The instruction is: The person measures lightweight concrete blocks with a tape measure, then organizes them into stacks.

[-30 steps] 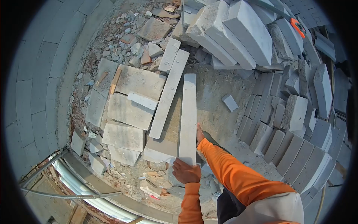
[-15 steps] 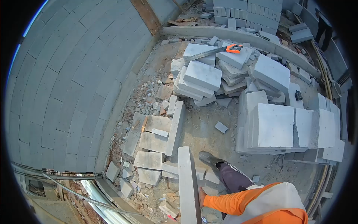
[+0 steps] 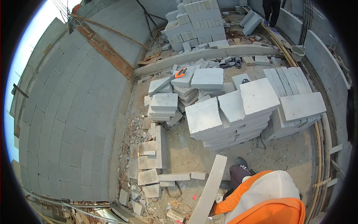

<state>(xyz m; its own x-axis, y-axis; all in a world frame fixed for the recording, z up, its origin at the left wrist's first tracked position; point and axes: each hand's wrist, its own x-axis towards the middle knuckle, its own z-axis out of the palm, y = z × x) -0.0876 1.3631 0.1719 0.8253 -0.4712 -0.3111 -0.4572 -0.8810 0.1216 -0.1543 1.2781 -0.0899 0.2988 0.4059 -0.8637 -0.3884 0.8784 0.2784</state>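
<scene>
Open sandy floor between the long slab held low and the leaning stack of grey blocks — free passage there. To the left, flat broken slabs and rubble crowding the foot of the curved block wall, little room along it. Further back, a heap of blocks with an orange-handled saw on top — blocking the way to the low kerb. On the right, upright blocks close against the far wall.

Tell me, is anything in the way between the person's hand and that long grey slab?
Nothing visible. The long slab is lifted at a slant, and the right hand seems to grip its lower edge directly. The left hand is out of view.
</scene>
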